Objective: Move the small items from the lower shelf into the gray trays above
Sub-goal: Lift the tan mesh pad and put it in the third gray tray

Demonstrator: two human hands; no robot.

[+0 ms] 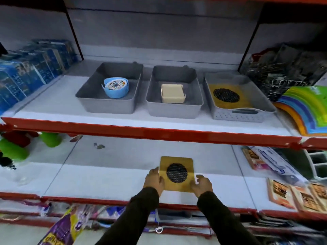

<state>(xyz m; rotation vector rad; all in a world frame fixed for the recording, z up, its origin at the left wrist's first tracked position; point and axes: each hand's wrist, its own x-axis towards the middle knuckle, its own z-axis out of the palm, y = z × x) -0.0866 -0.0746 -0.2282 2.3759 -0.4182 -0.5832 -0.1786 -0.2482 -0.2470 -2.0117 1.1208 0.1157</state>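
Note:
A yellow card with a round black mesh disc point(177, 173) lies on the lower shelf point(109, 183). My left hand point(153, 179) grips its left edge and my right hand point(202, 184) its lower right corner. On the shelf above stand three gray trays. The left tray point(92, 98) holds a blue round item point(115, 87). The middle tray point(175, 108) holds a cream square box point(172, 93). The right tray point(235, 117), perforated, holds another yellow card with a mesh disc point(226, 95).
Blue boxes point(31, 71) line the upper shelf's left, dark packs point(283, 68) and a rainbow stack point(306, 106) its right. Green and red items point(16, 147) sit at the lower left, orange packets point(297, 195) at the lower right. A red shelf lip point(141, 133) overhangs.

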